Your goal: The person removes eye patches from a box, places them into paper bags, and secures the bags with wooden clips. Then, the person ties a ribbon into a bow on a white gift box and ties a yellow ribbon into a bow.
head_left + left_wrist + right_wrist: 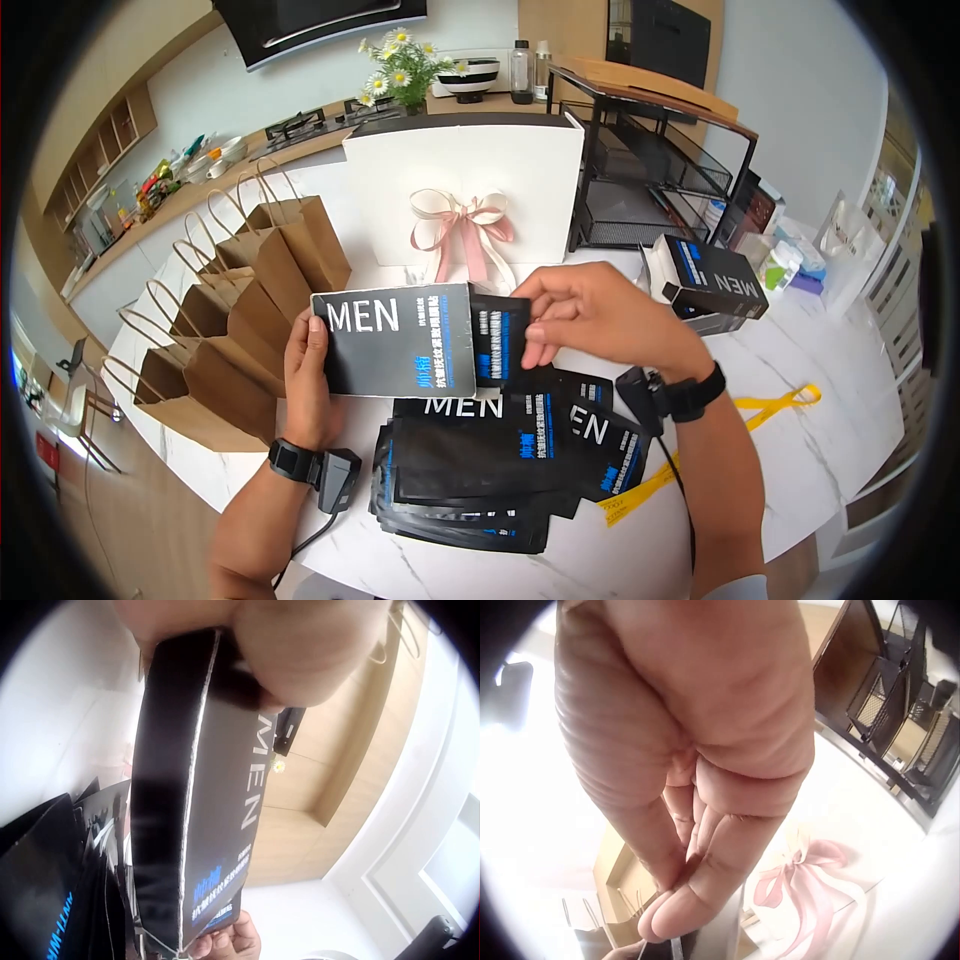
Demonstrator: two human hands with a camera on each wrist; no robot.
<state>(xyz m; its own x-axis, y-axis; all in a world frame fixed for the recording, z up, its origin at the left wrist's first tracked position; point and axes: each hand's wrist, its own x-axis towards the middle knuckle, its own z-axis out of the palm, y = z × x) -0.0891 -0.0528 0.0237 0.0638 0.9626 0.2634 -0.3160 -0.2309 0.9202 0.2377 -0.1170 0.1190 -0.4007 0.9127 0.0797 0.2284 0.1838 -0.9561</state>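
The left hand (308,385) grips a flat black box (392,340) printed "MEN" by its left end, thumb on the front face and fingers curled behind, holding it up above the worktop (820,450). The right hand (590,315) pinches a black sachet (500,340) at the box's right, open end, thumb and fingers closed on the sachet's right edge; the sachet sits partly inside the box. From the right wrist view the fingertips (676,911) are pressed together, though the sachet itself barely shows there.

The box looks like thin card: light, fairly stiff along its edges, but likely to bow if squeezed across its broad faces, so a hold at the closed end suits it. The sachet appears to be glossy foil, limp and probably slippery, best taken by a firm pinch near an edge or corner.

Just below both hands lies a loose pile of sachets (480,475). Left of the left hand stand brown paper bags (230,330); beyond the hands is a white gift box (470,190) with a pink bow (465,230). Right of the right hand rests a second black box (715,280), near a yellow ribbon (770,405).
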